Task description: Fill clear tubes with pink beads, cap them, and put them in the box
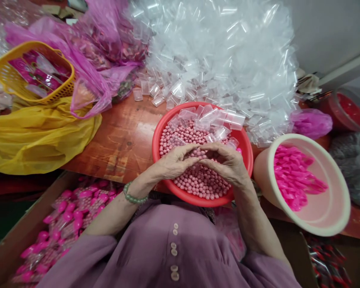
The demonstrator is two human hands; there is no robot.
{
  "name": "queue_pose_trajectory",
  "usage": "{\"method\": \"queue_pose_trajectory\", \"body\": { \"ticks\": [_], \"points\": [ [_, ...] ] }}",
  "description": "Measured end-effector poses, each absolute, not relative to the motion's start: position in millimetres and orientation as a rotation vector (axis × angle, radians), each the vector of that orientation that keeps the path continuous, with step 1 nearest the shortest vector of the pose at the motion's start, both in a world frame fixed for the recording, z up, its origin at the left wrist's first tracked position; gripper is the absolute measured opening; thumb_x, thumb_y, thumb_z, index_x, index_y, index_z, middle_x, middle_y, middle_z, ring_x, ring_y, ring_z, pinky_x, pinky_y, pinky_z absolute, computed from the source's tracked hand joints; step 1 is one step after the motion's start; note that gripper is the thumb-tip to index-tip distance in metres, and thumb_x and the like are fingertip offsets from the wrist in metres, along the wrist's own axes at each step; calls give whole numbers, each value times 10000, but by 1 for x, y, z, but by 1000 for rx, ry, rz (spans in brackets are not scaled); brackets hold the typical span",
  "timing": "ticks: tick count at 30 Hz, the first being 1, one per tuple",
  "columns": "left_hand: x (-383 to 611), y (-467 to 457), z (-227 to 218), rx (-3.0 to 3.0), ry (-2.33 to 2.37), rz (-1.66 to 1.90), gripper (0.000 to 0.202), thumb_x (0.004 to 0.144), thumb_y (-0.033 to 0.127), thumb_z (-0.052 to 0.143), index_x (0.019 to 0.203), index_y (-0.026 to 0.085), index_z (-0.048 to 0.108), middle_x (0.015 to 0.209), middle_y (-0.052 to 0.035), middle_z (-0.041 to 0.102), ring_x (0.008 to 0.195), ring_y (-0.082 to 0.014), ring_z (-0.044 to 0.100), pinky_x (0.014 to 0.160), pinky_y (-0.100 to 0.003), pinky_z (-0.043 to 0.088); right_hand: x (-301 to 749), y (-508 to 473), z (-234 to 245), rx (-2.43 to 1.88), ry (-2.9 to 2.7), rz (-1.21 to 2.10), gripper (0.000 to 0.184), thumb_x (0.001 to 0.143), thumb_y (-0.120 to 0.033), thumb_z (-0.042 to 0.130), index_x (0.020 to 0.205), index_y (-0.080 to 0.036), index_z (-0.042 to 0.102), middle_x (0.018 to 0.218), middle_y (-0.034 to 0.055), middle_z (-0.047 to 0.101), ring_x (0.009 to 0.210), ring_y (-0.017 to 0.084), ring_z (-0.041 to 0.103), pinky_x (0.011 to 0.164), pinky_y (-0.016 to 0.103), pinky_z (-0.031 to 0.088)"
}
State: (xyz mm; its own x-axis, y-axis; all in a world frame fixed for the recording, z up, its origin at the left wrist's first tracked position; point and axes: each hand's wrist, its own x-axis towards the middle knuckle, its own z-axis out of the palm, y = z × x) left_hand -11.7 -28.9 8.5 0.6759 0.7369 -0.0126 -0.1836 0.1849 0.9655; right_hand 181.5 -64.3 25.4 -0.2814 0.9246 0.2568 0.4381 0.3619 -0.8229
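Observation:
A red basin stands before me, filled with pink beads. Several clear plastic containers lie on the beads along its far side. My left hand and my right hand are over the middle of the basin, their fingertips close together. The fingers of both are curled, thumbs below and forefingers above. Whatever is between them is hidden or too small to make out. A green bead bracelet circles my left wrist.
Clear containers are heaped behind the basin. At right a cream bucket holds bright pink plastic pieces. A yellow basket and yellow bag are at left. Below, a box holds pink-capped containers.

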Motion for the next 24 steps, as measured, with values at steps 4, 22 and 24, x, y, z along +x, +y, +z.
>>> {"method": "queue_pose_trajectory", "body": {
  "ticks": [4,22,24],
  "points": [
    [-14,-27,6,1317,606,652,259,865,278,600,1066,132,676,1029,-73,692,973,-194,621,922,-319,464,178,-62,25,-1171,-1872,760,140,831,-232,741,946,-211,664,927,26,704,788,135,636,697,268,523],
    [-12,-42,10,1189,690,859,219,868,306,652,994,179,527,964,-42,673,858,-138,674,824,-295,559,221,-105,34,-2182,-2073,-221,174,928,-251,538,1015,-136,636,1000,163,682,953,302,581,847,438,454],
    [-7,-42,10,1252,721,866,199,856,277,655,977,167,541,943,-40,672,881,-139,671,830,-284,551,229,-107,35,-2354,-2150,-344,175,921,-237,514,980,-122,633,915,165,687,889,306,565,784,417,416]
  ]
}}
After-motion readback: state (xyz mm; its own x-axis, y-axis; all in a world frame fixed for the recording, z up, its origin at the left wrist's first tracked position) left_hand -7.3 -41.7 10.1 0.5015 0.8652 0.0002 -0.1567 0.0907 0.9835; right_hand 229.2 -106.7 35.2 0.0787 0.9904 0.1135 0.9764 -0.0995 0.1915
